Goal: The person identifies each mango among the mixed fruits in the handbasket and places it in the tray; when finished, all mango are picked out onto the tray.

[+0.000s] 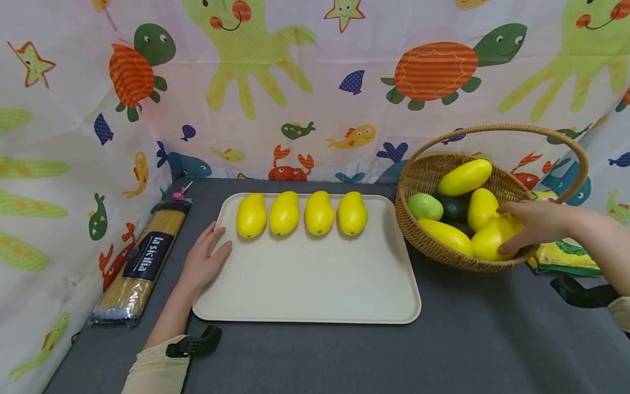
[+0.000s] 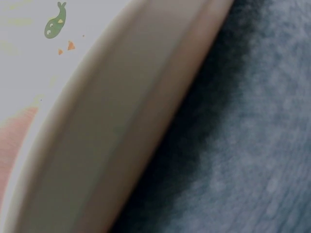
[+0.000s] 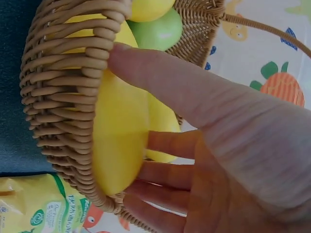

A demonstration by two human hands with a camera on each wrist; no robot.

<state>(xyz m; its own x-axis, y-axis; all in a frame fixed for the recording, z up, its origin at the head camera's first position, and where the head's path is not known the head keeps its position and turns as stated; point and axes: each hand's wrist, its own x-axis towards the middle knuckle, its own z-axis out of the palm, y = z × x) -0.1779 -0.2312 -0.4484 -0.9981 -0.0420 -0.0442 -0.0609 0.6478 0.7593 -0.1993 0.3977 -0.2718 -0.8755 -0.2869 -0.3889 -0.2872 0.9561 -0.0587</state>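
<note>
In the head view, my right hand (image 1: 538,221) reaches into the wicker basket (image 1: 423,249) and holds a yellow mango (image 1: 492,241) at its near right side. The right wrist view shows the thumb on one side of this mango (image 3: 119,131) and the fingers curved round the other. More yellow mangoes, a green fruit (image 1: 425,207) and a dark avocado (image 1: 454,208) lie around it. My left hand (image 1: 204,260) rests on the left rim of the white tray (image 1: 315,284), its fingers relaxed. A row of several yellow mangoes (image 1: 320,213) lies along the tray's far side.
A pack of spaghetti (image 1: 143,262) lies left of the tray, with a small pink item (image 1: 179,194) at its far end. Behind the basket's right side is a yellow-green packet (image 1: 566,257). The arched basket handle (image 1: 502,128) stands up. A patterned cloth borders the grey table (image 1: 315,361).
</note>
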